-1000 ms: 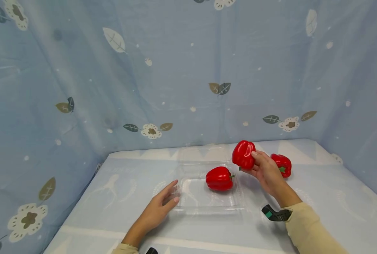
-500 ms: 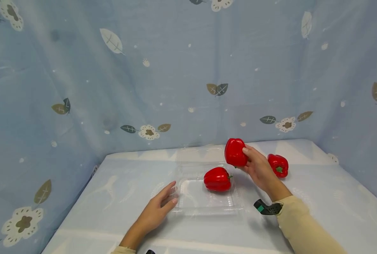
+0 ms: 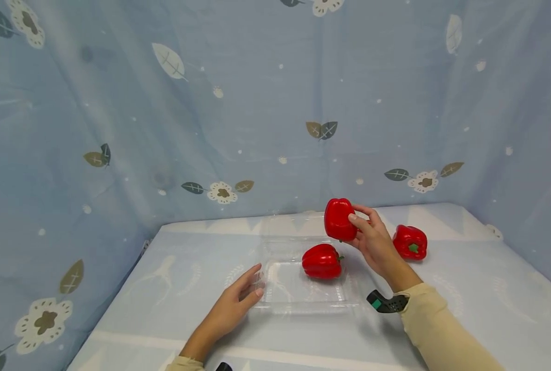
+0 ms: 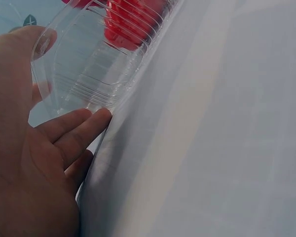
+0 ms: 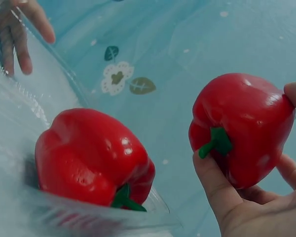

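My right hand (image 3: 377, 247) holds a red bell pepper (image 3: 339, 220) in the air, above and behind the right part of a clear plastic clamshell box (image 3: 280, 306). In the right wrist view, thumb and fingers surround this pepper (image 5: 251, 123), and its green stem shows. Inside the box a second red bell pepper (image 3: 321, 261) lies on its side, stem to the right. My left hand (image 3: 231, 304) is at the box's left side, fingers fairly straight. The left wrist view has the thumb and fingertips against the clear plastic wall (image 4: 96, 69).
A third red bell pepper (image 3: 410, 242) lies on the table to the right, behind my right forearm. The box's clear lid (image 3: 298, 225) is laid back toward the curtain (image 3: 275, 103). A pale patterned cloth (image 3: 164, 309) covers the table.
My right hand has carried its pepper leftward and slightly up, toward the open box, turning it a little. The left hand and the boxed pepper have stayed in place.
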